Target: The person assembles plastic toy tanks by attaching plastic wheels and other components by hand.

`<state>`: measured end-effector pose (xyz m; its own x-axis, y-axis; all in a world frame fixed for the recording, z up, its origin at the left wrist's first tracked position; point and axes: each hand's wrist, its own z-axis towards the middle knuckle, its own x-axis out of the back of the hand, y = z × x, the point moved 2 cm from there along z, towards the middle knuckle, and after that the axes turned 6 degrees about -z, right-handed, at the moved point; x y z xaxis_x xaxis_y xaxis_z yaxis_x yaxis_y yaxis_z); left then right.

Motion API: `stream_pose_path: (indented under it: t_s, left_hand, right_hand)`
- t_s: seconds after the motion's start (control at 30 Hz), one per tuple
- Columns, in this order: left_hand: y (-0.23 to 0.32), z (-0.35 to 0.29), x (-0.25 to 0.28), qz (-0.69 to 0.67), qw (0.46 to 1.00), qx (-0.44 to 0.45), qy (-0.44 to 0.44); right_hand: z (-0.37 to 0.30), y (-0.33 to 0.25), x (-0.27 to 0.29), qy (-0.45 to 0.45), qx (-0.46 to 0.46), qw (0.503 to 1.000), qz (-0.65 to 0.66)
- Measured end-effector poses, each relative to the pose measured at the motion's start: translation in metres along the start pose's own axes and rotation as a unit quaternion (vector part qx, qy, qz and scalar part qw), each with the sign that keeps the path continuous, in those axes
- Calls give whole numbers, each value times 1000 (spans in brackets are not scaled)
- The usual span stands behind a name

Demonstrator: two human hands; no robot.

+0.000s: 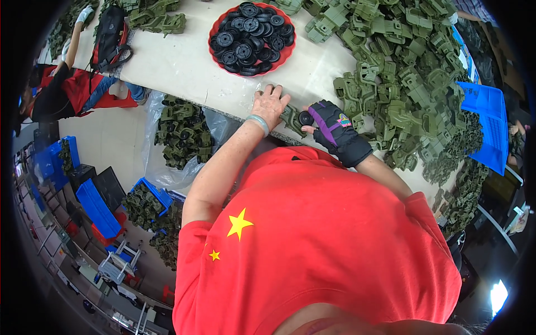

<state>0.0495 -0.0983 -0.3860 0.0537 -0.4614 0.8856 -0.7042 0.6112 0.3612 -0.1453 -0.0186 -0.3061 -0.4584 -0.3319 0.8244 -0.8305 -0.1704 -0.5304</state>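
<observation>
From where I am standing, the red bowl is sitting on the table, brimming with black wheels; on the wearer's side of the bowl, a green part is lying by the table's edge, between the two hands; the left hand, bare, with a pale band circling its wrist, is resting palm down at the part's left end, its fingers spreading toward the bowl, and how firmly it is pressing I cannot tell; the right hand, wearing a black and purple glove, is pinching a wheel against the part; the hands are sitting near each other but apart; right of the bowl, a green pile is sprawling, with a blue tray standing beyond; left of the bowl, a backpack is lying, and farther left a co-worker is stretching out a gloved arm; nearer and left of the bowl, a clear bag is holding more green parts
</observation>
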Motion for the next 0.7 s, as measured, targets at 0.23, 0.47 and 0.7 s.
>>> stream_pose_path:
  t_s: [0.23,0.47,0.7]
  left_hand:
    - [0,2,3,7,1000,-3,-5]
    - [1,-2,-1,-15,998,-17,58]
    - [-2,-3,-4,-5,999,-22,44]
  right_hand:
    - [48,14,-14,103,-75,988,90]
    - [62,17,-51,117,29,993,2]
    - [55,14,-51,113,-124,983,81]
